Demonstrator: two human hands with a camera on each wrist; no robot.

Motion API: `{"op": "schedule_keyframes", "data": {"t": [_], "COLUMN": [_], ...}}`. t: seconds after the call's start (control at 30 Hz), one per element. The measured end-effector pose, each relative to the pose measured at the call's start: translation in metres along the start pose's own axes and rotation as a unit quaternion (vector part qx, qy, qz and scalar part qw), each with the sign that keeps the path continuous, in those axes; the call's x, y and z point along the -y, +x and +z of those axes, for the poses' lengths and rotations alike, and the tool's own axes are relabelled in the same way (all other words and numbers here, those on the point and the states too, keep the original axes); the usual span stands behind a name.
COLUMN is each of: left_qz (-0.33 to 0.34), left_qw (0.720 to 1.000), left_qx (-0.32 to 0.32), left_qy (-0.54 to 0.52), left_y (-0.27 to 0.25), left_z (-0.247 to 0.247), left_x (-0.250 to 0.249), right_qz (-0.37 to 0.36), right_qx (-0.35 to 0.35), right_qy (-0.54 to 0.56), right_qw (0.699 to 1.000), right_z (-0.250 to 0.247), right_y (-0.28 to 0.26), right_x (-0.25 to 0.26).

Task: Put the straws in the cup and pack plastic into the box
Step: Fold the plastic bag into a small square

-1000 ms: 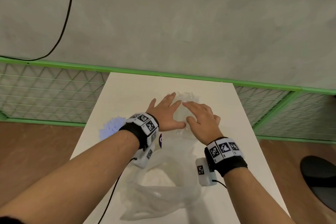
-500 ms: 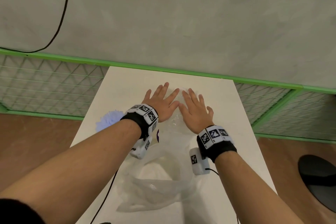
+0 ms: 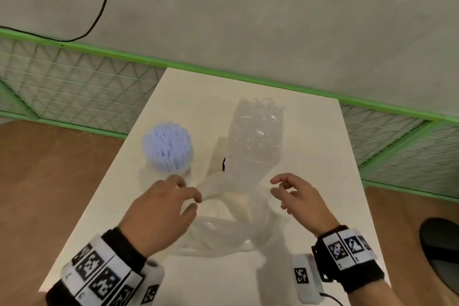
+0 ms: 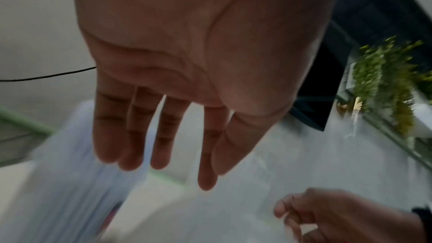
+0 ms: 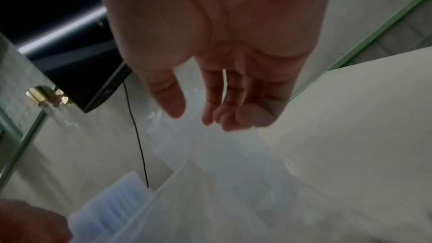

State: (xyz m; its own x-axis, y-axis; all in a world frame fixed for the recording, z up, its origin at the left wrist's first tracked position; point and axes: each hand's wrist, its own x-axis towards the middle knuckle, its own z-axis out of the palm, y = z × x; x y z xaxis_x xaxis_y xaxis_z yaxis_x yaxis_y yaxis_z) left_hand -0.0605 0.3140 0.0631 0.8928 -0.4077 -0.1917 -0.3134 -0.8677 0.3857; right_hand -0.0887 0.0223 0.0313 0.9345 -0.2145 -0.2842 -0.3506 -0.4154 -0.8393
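A clear cup (image 3: pixel 182 171) packed with pale blue straws (image 3: pixel 166 145) stands upright on the left side of the white table (image 3: pixel 310 146). A crumpled clear plastic bag (image 3: pixel 255 136) lies along the table's middle, and its near end loops between my hands. My left hand (image 3: pixel 192 200) hovers at the bag's left edge, just in front of the cup. The left wrist view shows its fingers (image 4: pixel 161 136) straight and holding nothing. My right hand (image 3: pixel 275 189) hangs at the bag's right edge with loosely curled, empty fingers (image 5: pixel 233 117). No box shows.
A green-framed mesh fence (image 3: pixel 74 87) runs behind and beside the table, below a grey wall with a black cable (image 3: pixel 104 5). Wooden floor lies on both sides. A black round object (image 3: pixel 442 243) sits on the floor at the right.
Both hands were pressing flat on the plastic farther up the table. They have lifted off and drawn back toward me, uncovering the cup of straws.
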Motion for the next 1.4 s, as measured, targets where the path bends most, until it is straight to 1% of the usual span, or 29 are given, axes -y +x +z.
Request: {"op": "schedule_keyframes", "data": {"t": [0.07, 0.17, 0.23, 0.3, 0.4, 0.47, 0.5, 0.53, 0.57, 0.63, 0.67, 0.7, 0.77, 0.83, 0.93, 1.03, 1.1, 1.17, 1.23, 1.27, 1.3, 1.33, 1.4], "left_qz": [-0.036, -0.074, -0.086, -0.099, -0.093, -0.067, -0.050, -0.022, 0.013, 0.084, 0.122, 0.160, 0.197, 0.206, 0.217, 0.244, 0.251, 0.256, 0.261, 0.259, 0.253, 0.243, 0.214], "left_qw": [0.999, 0.996, 0.994, 0.989, 0.986, 0.988, 0.991, 0.994, 0.995, 0.988, 0.985, 0.982, 0.979, 0.977, 0.972, 0.958, 0.952, 0.946, 0.935, 0.930, 0.927, 0.925, 0.924], "left_qx": [0.021, 0.052, 0.038, 0.004, -0.028, -0.032, -0.036, -0.055, -0.085, -0.127, -0.117, -0.094, -0.047, -0.039, -0.083, -0.144, -0.150, -0.155, -0.152, -0.149, -0.147, -0.144, -0.142], "left_qy": [-0.003, -0.009, -0.061, -0.112, -0.136, -0.132, -0.118, -0.092, -0.060, -0.032, -0.028, -0.023, 0.011, 0.031, -0.022, -0.056, -0.085, -0.123, -0.188, -0.214, -0.235, -0.252, -0.282], "left_y": [-0.009, -0.001, 0.010, 0.015, 0.013, 0.007, 0.003, 0.000, -0.004, -0.012, -0.014, -0.017, -0.018, -0.015, -0.013, -0.013, -0.014, -0.011, -0.008, -0.007, -0.007, -0.008, -0.007], "left_z": [0.022, 0.042, 0.048, 0.047, 0.037, 0.029, 0.024, 0.021, 0.018, 0.010, 0.006, 0.003, -0.002, -0.002, -0.002, -0.008, -0.015, -0.021, -0.030, -0.036, -0.041, -0.046, -0.054], "left_x": [0.008, 0.022, 0.030, 0.034, 0.034, 0.034, 0.035, 0.036, 0.036, 0.032, 0.028, 0.022, 0.008, -0.001, -0.005, -0.004, -0.003, 0.001, 0.003, 0.002, 0.001, -0.002, -0.007], "right_qz": [0.021, 0.021, -0.001, -0.025, -0.043, -0.050, -0.051, -0.047, -0.041, -0.032, -0.032, -0.035, -0.048, -0.063, -0.081, -0.121, -0.141, -0.148, -0.137, -0.125, -0.106, -0.082, -0.053], "right_qx": [0.042, 0.030, 0.017, 0.002, -0.039, -0.073, -0.092, -0.106, -0.114, -0.108, -0.099, -0.091, -0.078, -0.072, -0.064, -0.051, -0.039, -0.066, -0.118, -0.124, -0.110, -0.090, -0.060], "right_qy": [-0.019, -0.078, -0.111, -0.137, -0.229, -0.298, -0.307, -0.297, -0.259, -0.136, -0.080, -0.039, 0.006, 0.027, 0.041, 0.018, 0.022, 0.023, -0.027, -0.060, -0.082, -0.078, 0.001], "right_qw": [0.999, 0.996, 0.994, 0.990, 0.972, 0.951, 0.946, 0.948, 0.958, 0.984, 0.991, 0.994, 0.996, 0.995, 0.994, 0.991, 0.989, 0.986, 0.983, 0.983, 0.985, 0.989, 0.997], "right_z": [0.012, 0.027, 0.033, 0.037, 0.042, 0.045, 0.046, 0.046, 0.047, 0.051, 0.054, 0.057, 0.064, 0.070, 0.075, 0.073, 0.066, 0.056, 0.041, 0.032, 0.024, 0.017, 0.005], "right_y": [-0.005, -0.004, -0.005, -0.010, -0.020, -0.029, -0.034, -0.038, -0.042, -0.053, -0.058, -0.062, -0.070, -0.075, -0.080, -0.082, -0.081, -0.080, -0.077, -0.076, -0.076, -0.075, -0.074], "right_x": [-0.002, -0.002, 0.001, 0.006, 0.018, 0.028, 0.034, 0.039, 0.045, 0.062, 0.071, 0.080, 0.096, 0.107, 0.111, 0.108, 0.101, 0.089, 0.070, 0.061, 0.052, 0.046, 0.037]}}
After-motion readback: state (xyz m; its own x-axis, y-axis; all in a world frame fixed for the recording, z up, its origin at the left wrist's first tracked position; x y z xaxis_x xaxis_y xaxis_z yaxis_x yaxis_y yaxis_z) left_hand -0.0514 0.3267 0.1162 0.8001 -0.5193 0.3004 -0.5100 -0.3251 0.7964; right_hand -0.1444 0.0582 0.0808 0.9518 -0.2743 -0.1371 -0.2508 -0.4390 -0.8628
